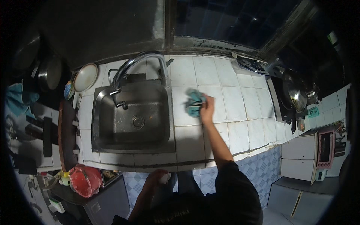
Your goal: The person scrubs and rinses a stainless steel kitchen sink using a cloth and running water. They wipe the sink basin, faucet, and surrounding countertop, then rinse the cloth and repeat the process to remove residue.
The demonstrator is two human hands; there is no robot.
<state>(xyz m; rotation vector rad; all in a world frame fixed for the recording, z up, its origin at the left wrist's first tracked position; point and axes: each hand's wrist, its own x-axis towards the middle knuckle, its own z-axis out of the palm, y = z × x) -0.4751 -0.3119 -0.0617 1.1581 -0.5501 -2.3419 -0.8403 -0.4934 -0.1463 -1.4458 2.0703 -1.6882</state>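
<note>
My right hand [207,110] grips a crumpled teal cloth [194,102] on the white tiled counter [236,104], just right of the sink. Motion blurs the cloth's edge. Low in the picture, in front of my body, my left hand [157,177] is closed around a small white item [165,178]; its kind is not clear. A stainless steel sink [135,139] is set into the counter, with small bits on its bottom near the drain. Over the sink's back edge arches a chrome faucet [140,56].
A wooden cutting board [66,136] stands upright left of the sink, and a round lid [85,77] leans behind it. At right sits a stove with a wok [295,97]. A patterned tray [250,65] rests by the window. A red plastic bag [85,180] lies at lower left.
</note>
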